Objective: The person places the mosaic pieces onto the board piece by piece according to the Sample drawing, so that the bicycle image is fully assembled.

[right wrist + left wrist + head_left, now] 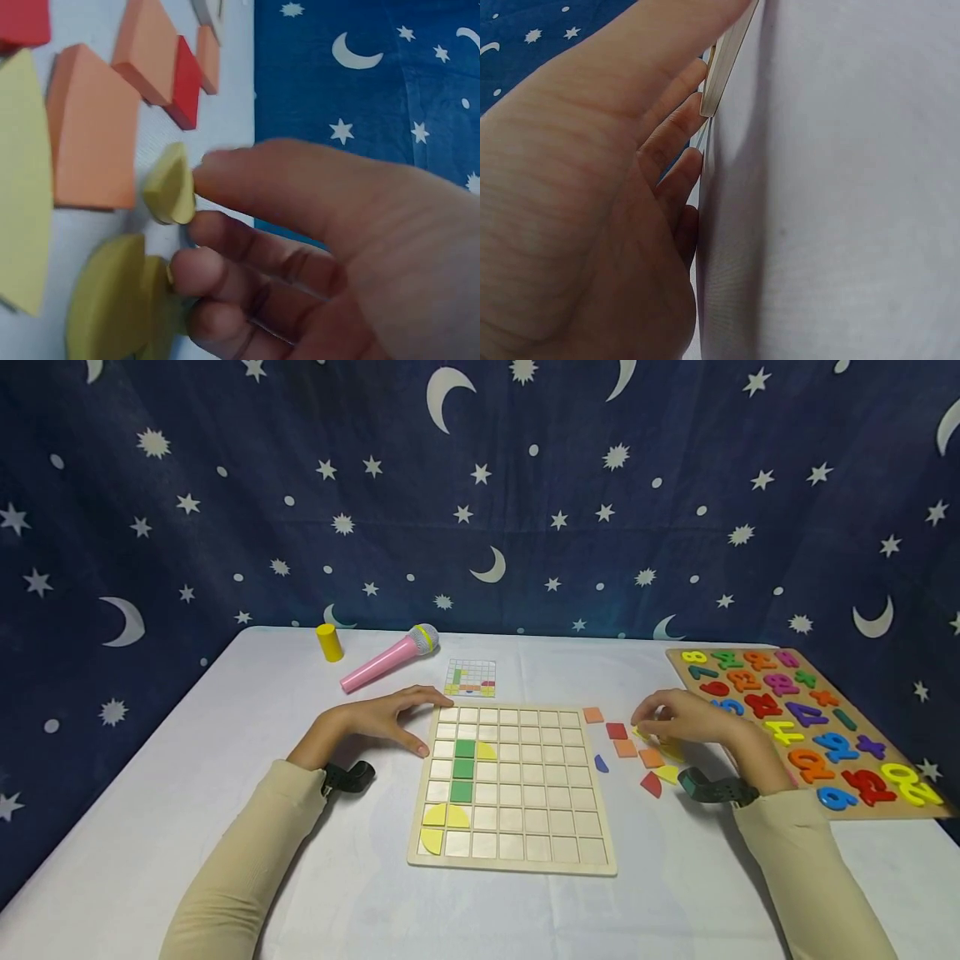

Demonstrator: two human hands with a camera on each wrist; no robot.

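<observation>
A pale wooden grid board [525, 777] lies on the table. Three green squares [463, 769] stand in a column on it, with several yellow quarter-circle pieces [457, 816] nearby. My left hand [382, 720] rests at the board's upper left corner, thumb and fingers spread along its edge; the left wrist view shows the palm [577, 225] beside that edge. Right of the board, my right hand [678, 718] is over the loose pieces. In the right wrist view its thumb and index finger pinch a small yellow quarter-circle piece [172, 184], which is tilted.
Loose orange squares [625, 748], a red square [617, 731], a red quarter circle [652, 785] and a blue piece [602, 763] lie beside the board. Behind it are a pattern card [470, 678], a pink toy microphone [386, 660] and a yellow cylinder [329, 642]. A number puzzle board [922, 810] occupies the right.
</observation>
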